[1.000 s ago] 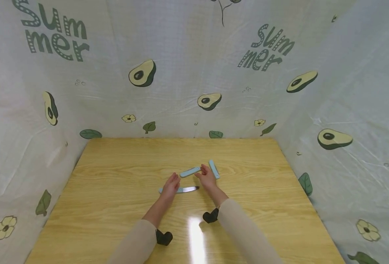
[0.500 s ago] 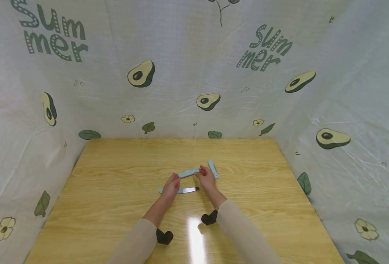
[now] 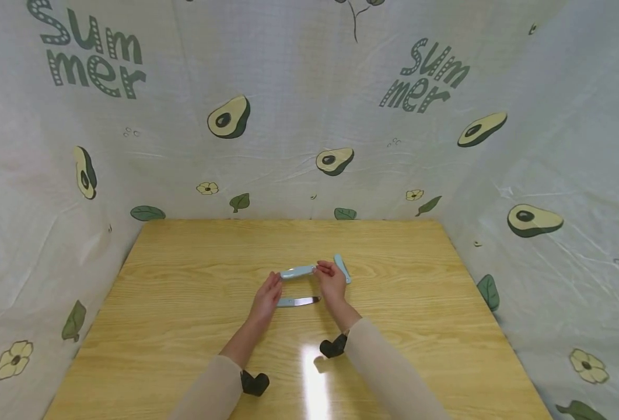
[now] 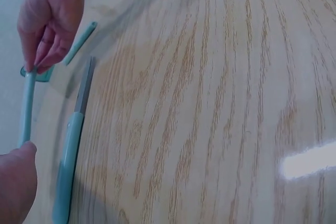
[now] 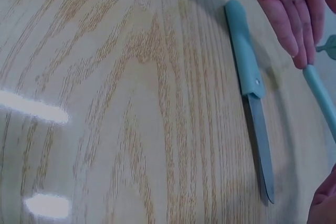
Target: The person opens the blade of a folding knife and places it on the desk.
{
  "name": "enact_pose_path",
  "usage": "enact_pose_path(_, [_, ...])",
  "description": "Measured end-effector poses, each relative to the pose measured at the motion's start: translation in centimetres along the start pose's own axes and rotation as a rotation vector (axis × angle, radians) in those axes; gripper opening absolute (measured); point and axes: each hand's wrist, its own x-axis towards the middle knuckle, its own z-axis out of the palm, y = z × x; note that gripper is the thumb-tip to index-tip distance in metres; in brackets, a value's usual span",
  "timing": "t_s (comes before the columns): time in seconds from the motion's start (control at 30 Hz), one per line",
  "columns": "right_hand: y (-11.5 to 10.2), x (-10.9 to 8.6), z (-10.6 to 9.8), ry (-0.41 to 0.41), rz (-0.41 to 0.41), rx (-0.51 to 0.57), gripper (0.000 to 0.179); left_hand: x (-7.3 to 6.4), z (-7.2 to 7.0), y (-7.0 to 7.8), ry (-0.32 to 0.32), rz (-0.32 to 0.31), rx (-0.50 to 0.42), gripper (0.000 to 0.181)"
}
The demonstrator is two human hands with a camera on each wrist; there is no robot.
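A folded light blue pocketknife (image 3: 297, 272) spans the space between my two hands, raised over the table. Its right end is pinched by the fingertips of my right hand (image 3: 332, 283). My left hand (image 3: 266, 298) has its fingertips and thumb at the opposite end. In the left wrist view the left thumb (image 4: 26, 153) meets the handle's end. Nearer to me lies an unfolded knife (image 5: 244, 51) with a blue handle and its blade out to the right. Another folded knife (image 3: 342, 267) rests just beyond the right hand.
The wooden table (image 3: 193, 251) backs onto a pale curtain (image 3: 288, 76) printed with avocados and leaves. Similar cloth hangs along both sides. Black wrist mounts (image 3: 255, 384) stick out under the sleeves, and bright light glares off the tabletop.
The folded knife has shifted slightly left and up off the table. My right fingertips have closed on one end, while my left fingertips have come to the other end.
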Motion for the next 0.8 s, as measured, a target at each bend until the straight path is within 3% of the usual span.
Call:
enact_pose_path(0.07, [0.0, -0.1, -0.1, -0.019, 0.02, 0.028, 0.025, -0.1, 0.0, 0.1, 0.016, -0.001, 0.019, 0.058])
enact_pose_path(0.13, [0.0, -0.2, -0.1, -0.047, 0.051, 0.052, 0.025, -0.3, -0.1, 0.2, 0.058, 0.014, 0.096, 0.058])
enact_pose_path(0.3, [0.1, -0.6, -0.3, -0.129, 0.115, 0.09, 0.026, -0.2, -0.4, 0.0, 0.268, 0.038, 0.286, 0.054])
enact_pose_path(0.4, [0.0, -0.9, -0.3, -0.17, 0.12, 0.098, 0.027, 0.1, -0.5, 0.0, 0.38, 0.046, 0.273, 0.047])
enact_pose_path(0.5, [0.1, -1.0, -0.3, -0.212, 0.11, 0.092, 0.027, 0.2, -0.5, 0.1, 0.448, 0.033, 0.256, 0.039])
enact_pose_path(0.63, [0.1, -1.2, -0.5, -0.275, 0.096, 0.076, 0.028, 0.1, -0.7, 0.2, 0.461, 0.003, 0.245, 0.036])
enact_pose_path(0.8, [0.0, -1.4, -0.8, -0.405, 0.108, 0.056, 0.03, 0.2, -1.1, -0.1, 0.405, -0.001, 0.182, 0.037])
